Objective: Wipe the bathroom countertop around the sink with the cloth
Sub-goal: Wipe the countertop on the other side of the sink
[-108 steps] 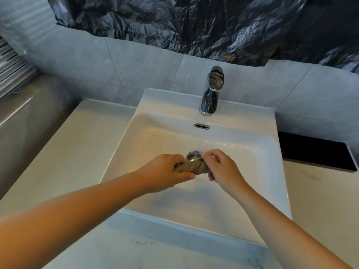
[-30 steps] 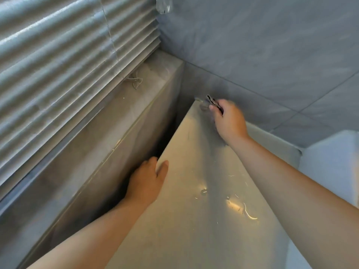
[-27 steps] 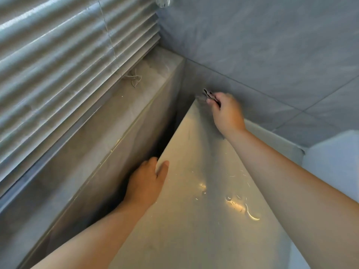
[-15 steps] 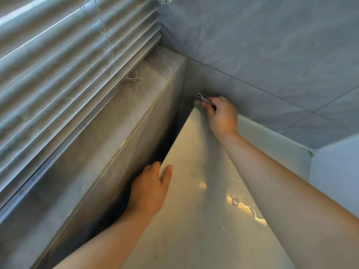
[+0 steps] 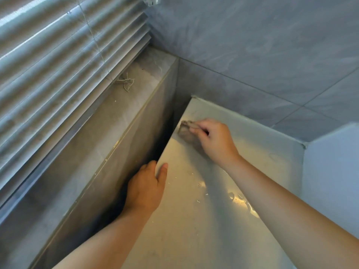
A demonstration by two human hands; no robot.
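Note:
The pale countertop [image 5: 194, 220] runs from the bottom of the head view up to a back left corner against the tiled wall. My right hand [image 5: 215, 141] grips a small bunched brown-grey cloth [image 5: 186, 131] and presses it on the countertop near the left edge, a little short of the corner. Most of the cloth is hidden under the fingers. My left hand [image 5: 147, 189] rests on the countertop's left edge, thumb on top, fingers curled over the side into the dark gap. The sink's white raised side [image 5: 334, 171] shows at the right.
A grey tiled ledge [image 5: 101, 144] runs along the left, higher than the countertop, under window blinds [image 5: 58, 61] with a loose cord [image 5: 126, 82]. A dark narrow gap [image 5: 155, 144] lies between ledge and countertop. Water drops [image 5: 239, 200] glint on the surface.
My right hand has drawn the cloth back from the far corner toward me along the left edge. My left hand has stayed on the edge. Earlier both hands wrung the cloth over the sink.

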